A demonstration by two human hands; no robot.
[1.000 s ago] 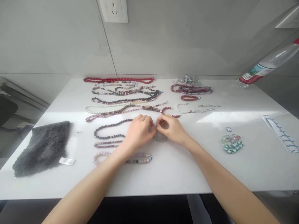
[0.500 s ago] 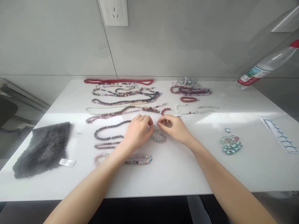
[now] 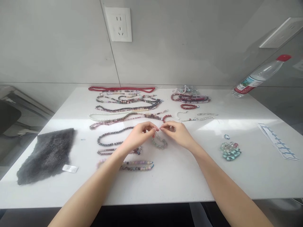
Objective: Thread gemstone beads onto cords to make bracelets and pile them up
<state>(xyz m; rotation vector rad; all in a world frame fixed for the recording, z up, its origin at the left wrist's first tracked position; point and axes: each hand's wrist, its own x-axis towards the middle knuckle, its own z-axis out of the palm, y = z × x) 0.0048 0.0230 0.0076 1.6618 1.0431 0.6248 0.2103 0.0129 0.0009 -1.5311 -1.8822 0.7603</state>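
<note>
My left hand (image 3: 138,135) and my right hand (image 3: 178,134) meet over the middle of the white table (image 3: 177,176), fingertips pinched close together. Between and just below them hangs a small grey-green bead bracelet (image 3: 159,142), its loop resting on the table; both hands pinch its upper end. A dark bead strand (image 3: 111,135) lies left of my left hand. A purple tube-bead strand (image 3: 111,152) and a pastel bead strand (image 3: 134,165) lie under my left forearm.
Several bead strands (image 3: 125,105) lie in rows at the back, a red one (image 3: 121,89) farthest. More bracelets (image 3: 190,98) sit back right, a turquoise bead pile (image 3: 230,150) at right. A grey fuzzy cloth (image 3: 46,154) lies left, a tilted water bottle (image 3: 259,75) and paper strip (image 3: 276,142) right.
Both hands have lifted a little off the table with the grey-green bracelet, which now hangs from the fingertips. The camera has tilted up slightly.
</note>
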